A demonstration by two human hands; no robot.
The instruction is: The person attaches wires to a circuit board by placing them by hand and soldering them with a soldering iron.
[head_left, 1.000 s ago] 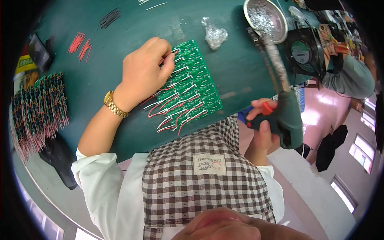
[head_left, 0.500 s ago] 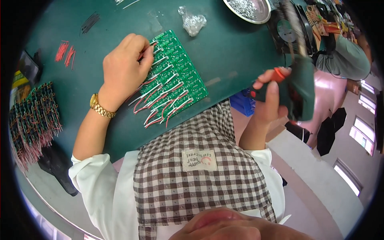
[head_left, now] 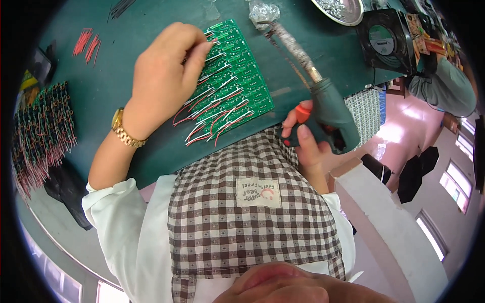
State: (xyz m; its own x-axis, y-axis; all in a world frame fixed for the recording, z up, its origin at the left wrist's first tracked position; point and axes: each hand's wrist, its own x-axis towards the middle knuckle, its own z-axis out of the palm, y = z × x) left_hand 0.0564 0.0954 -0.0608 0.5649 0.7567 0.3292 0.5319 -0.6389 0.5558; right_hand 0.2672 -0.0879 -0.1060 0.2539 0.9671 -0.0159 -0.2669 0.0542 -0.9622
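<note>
A green circuit board panel (head_left: 255,83) lies on the green table, with red and white wires (head_left: 217,113) in rows along its left side. At the panel's upper left, my left hand (head_left: 169,70) is pinched closed on a thin wire (head_left: 214,41), of which a reddish end shows at the fingertips. My right hand (head_left: 309,144) grips a dark green soldering gun (head_left: 333,113) with a red-orange trigger, to the right of the panel. Its wrapped metal barrel points up and left, with the tip by a crumpled clear clump (head_left: 263,12).
A metal bowl (head_left: 359,17) of silvery bits and a black fan (head_left: 386,41) stand at the far right. Red tubing pieces (head_left: 86,44) lie at left, black ones (head_left: 120,9) behind. Wired boards (head_left: 45,126) are bunched at the left edge. Another person's sleeve (head_left: 444,88) shows at right.
My right hand has swung the soldering gun leftward, and its tip now hangs over the table by the clear clump. My left hand stays at the panel's upper left. The whole view has shifted slightly.
</note>
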